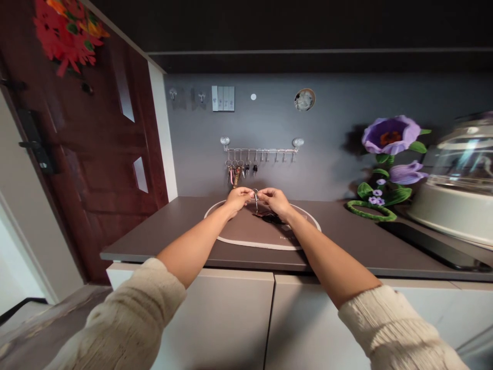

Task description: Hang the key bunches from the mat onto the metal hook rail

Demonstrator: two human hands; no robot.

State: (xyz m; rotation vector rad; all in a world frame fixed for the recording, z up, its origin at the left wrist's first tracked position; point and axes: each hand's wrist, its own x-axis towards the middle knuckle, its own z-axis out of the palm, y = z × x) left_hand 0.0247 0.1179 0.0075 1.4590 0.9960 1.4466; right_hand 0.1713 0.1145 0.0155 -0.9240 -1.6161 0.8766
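Both arms reach out over a dark countertop (pixel 162 231). My left hand (pixel 239 199) and my right hand (pixel 274 200) meet above an oval brown mat (pixel 246 234), fingers pinched on a small metal key ring (pixel 256 194) with a key hanging down between them. A dark key fob (pixel 269 218) dangles or rests just under my right hand on the mat. On the wall behind, a hook rail (pixel 261 150) holds several hanging keys (pixel 236 172) at its left end.
A dark red door (pixel 96 154) with a black handle (pixel 36 146) stands at the left. Purple fabric flowers (pixel 389 154) and a domed white appliance (pixel 458 185) occupy the right of the counter. White cabinet doors (pixel 231 318) lie below. Wall switches (pixel 223 98) sit above the rail.
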